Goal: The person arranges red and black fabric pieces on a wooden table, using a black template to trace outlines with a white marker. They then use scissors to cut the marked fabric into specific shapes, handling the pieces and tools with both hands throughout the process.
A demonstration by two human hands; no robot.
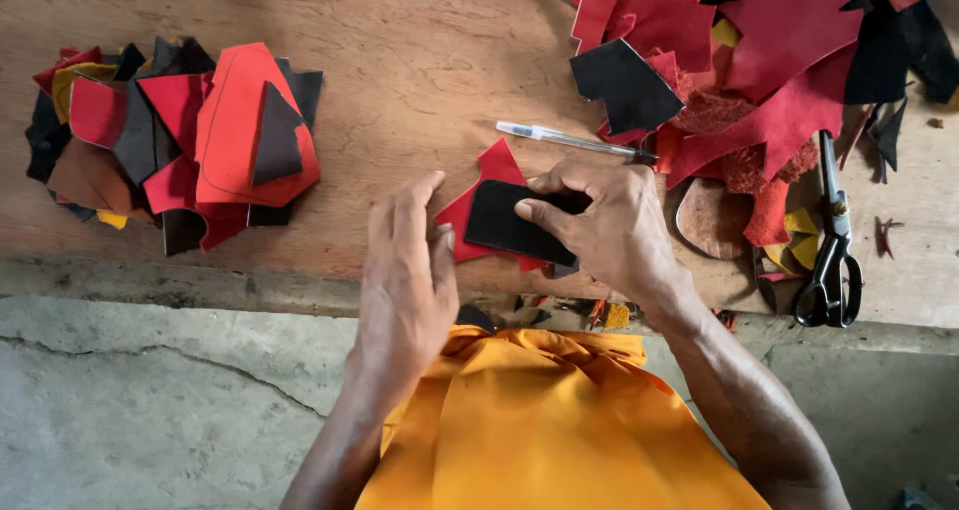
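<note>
From the head camera, the right hand (609,225) grips a black patch (509,222) laid on a red scrap (489,175) near the front edge of the wooden bench (420,60). The left hand (405,270) is open, fingers beside the scrap. A pen (569,141) lies just behind, scissors (831,240) to the right, and a pile of cut pieces (190,135) to the left.
</note>
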